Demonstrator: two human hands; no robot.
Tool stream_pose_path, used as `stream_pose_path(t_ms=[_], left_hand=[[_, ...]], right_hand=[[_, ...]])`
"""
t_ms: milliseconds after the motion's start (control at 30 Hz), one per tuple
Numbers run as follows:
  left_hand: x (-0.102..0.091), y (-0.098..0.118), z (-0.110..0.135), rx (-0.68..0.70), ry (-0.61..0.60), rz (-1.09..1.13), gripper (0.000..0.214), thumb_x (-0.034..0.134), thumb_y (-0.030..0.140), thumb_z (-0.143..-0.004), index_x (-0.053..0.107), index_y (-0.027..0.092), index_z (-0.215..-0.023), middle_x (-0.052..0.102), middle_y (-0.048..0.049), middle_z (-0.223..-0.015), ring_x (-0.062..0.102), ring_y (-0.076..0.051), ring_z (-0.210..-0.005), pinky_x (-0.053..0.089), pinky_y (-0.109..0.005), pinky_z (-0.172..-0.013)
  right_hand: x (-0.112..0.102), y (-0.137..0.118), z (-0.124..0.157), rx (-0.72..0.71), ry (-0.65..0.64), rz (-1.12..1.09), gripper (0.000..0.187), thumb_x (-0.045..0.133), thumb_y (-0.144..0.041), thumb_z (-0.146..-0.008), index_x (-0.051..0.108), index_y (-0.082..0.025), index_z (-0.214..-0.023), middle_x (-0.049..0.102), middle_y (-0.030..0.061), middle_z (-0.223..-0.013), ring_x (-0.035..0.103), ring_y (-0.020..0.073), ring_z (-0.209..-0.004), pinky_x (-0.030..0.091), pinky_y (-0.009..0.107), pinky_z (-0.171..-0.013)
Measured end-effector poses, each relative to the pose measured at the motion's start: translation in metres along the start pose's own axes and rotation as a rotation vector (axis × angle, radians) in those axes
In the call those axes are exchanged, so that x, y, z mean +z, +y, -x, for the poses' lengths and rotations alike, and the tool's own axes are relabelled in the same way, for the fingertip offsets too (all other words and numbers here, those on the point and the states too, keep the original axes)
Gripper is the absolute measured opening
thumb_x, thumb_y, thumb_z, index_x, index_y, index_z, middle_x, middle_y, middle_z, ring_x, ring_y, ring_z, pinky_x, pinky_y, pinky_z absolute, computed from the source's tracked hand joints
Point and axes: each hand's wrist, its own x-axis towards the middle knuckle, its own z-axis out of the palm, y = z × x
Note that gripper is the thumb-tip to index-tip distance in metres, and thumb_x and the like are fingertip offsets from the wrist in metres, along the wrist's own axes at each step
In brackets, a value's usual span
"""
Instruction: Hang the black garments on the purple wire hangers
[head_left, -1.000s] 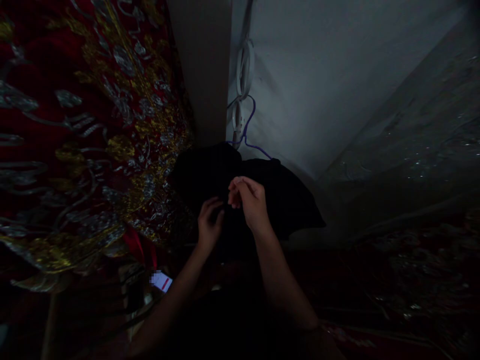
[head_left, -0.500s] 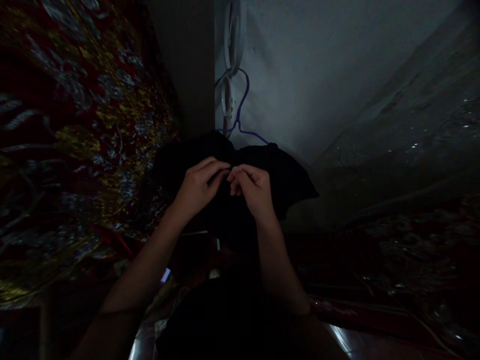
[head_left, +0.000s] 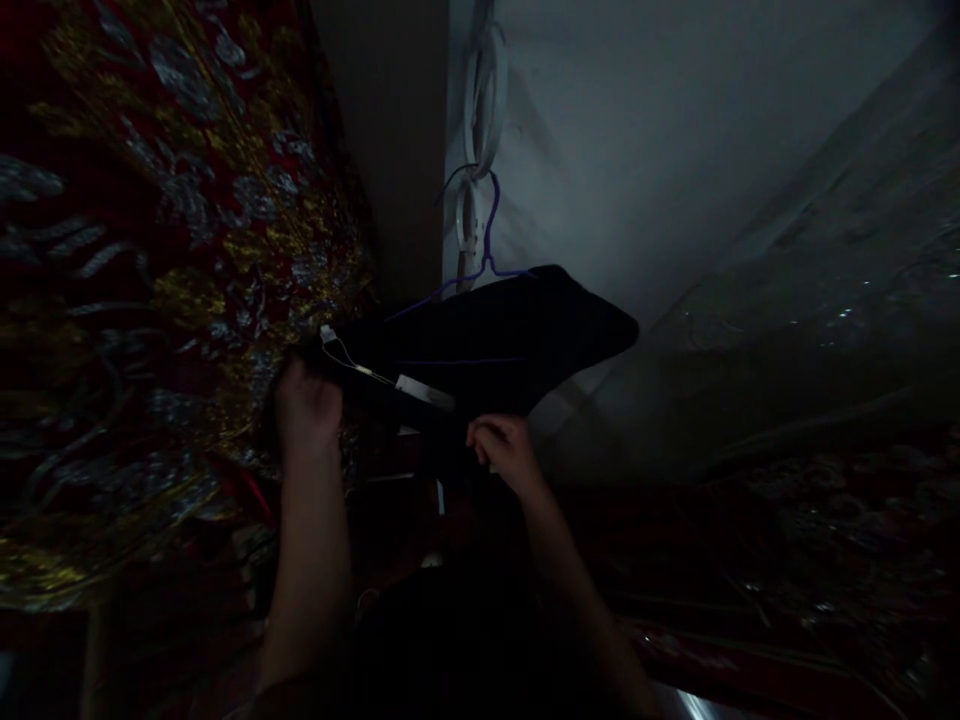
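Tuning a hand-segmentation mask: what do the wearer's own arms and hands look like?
Left hand and right hand: no gloves. Left forearm and right forearm: uncovered, narrowing toward the wrist, no watch or band discernible. Upper sleeves: look dark, edges lost in shadow. No markings readable. Left hand is blurred and the frame dim, so can't rule out rings.

The black garment (head_left: pixel 577 315) was of matt cloth, and its white tag (head_left: pixel 421 390) looked like smooth paper. The purple hanger (head_left: pixel 489 235) and the white rings (head_left: pixel 499 95) seemed smooth plastic. The red cloth (head_left: pixel 259 70) carried rough, shiny gold and silver embroidery (head_left: pixel 187 295); the wall (head_left: pixel 637 150) looked matt.
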Motion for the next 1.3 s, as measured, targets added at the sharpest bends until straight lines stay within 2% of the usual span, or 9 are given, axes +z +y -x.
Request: stream_pose_path(t_ms=[100,300,467,633,767,867,1033,1133,1300], left_hand=[[-0.013,-0.036,0.022,-0.154,0.193,-0.125,0.038,0.058,0.057,-0.084,0.059,0.019,-0.087,0.064,0.0012,-0.077,0.062,-0.013,-0.079,0.05,-0.027,-0.079],[-0.018,-0.066,0.073,-0.313,-0.05,-0.318,0.036,0.078,0.046,-0.067,0.067,0.014,-0.08,0.066,-0.0004,-0.074,0.061,-0.016,-0.074,0.047,-0.026,-0.071],[0.002,-0.036,0.118,-0.328,-0.368,-0.29,0.035,0.069,0.05,-0.08,0.07,0.017,-0.09,0.07,-0.004,-0.087,0.065,-0.019,-0.085,0.05,-0.029,-0.077],[0.047,0.014,0.144,0.011,-0.683,-0.425,0.024,0.054,0.04,-0.095,0.068,0.02,-0.094,0.068,-0.0041,-0.089,0.064,-0.02,-0.088,0.051,-0.031,-0.084],[0.057,0.015,0.142,0.154,-0.669,-0.397,0.027,0.05,0.038,-0.098,0.066,0.021,-0.11,0.066,-0.0096,-0.116,0.061,-0.024,-0.114,0.046,-0.036,-0.102],[0.04,0.001,0.134,0.043,-0.841,-0.387,0.036,0.046,0.043,-0.099,0.065,0.021,-0.121,0.068,-0.0099,-0.119,0.062,-0.026,-0.117,0.048,-0.037,-0.102],[0.004,-0.007,0.127,-0.111,-1.15,-0.633,0.028,0.057,0.042,-0.093,0.075,0.021,-0.091,0.074,-0.0025,-0.079,0.068,-0.022,-0.071,0.056,-0.031,-0.069],[-0.009,0.0,0.125,-0.052,-1.087,-0.699,0.026,0.055,0.035,-0.094,0.073,0.022,-0.108,0.077,-0.0058,-0.096,0.071,-0.024,-0.085,0.056,-0.032,-0.078],[-0.032,0.023,0.109,-0.038,-0.992,-0.837,0.024,0.055,0.039,-0.094,0.072,0.023,-0.1,0.077,-0.0042,-0.093,0.071,-0.022,-0.081,0.055,-0.028,-0.073]], right_hand=[[-0.012,0.002,0.002,-0.001,0.035,-0.068,0.023,0.052,-0.031,-0.069,0.058,-0.021,-0.05,0.048,-0.0031,-0.041,0.038,0.0094,-0.036,0.028,0.024,-0.042],[-0.03,0.018,-0.005,0.072,0.102,-0.103,0.031,0.054,-0.038,-0.074,0.056,-0.021,-0.048,0.048,-0.0021,-0.043,0.039,0.0095,-0.039,0.03,0.024,-0.044],[-0.018,0.024,-0.001,0.18,0.042,0.087,0.035,0.062,-0.052,-0.077,0.067,-0.019,-0.065,0.062,0.0018,-0.059,0.058,0.0159,-0.06,0.045,0.026,-0.058],[0.001,0.005,0.016,0.089,-0.152,-0.112,0.054,0.042,-0.066,-0.092,0.071,-0.021,-0.094,0.072,0.006,-0.092,0.065,0.0223,-0.094,0.051,0.035,-0.088],[0.0,-0.021,0.023,-0.019,-0.312,-0.069,0.03,0.069,-0.046,-0.08,0.07,-0.022,-0.098,0.071,0.0028,-0.092,0.064,0.0234,-0.091,0.052,0.036,-0.085],[-0.012,-0.043,0.015,-0.107,-0.372,0.059,0.016,0.07,-0.026,-0.07,0.07,-0.02,-0.084,0.068,0.0001,-0.078,0.063,0.0211,-0.078,0.051,0.031,-0.074],[-0.033,-0.062,-0.032,-0.319,0.029,0.102,0.031,0.059,-0.019,-0.072,0.072,-0.02,-0.101,0.07,0.0016,-0.082,0.063,0.0184,-0.075,0.05,0.029,-0.073],[-0.031,-0.047,-0.066,-0.254,0.127,0.132,0.046,0.056,-0.021,-0.079,0.065,-0.022,-0.124,0.073,0.0019,-0.095,0.065,0.0181,-0.084,0.05,0.031,-0.082],[-0.026,-0.011,-0.085,-0.142,0.229,0.185,0.024,0.059,-0.03,-0.079,0.073,-0.017,-0.094,0.076,0.0073,-0.093,0.069,0.0231,-0.091,0.051,0.035,-0.085]])
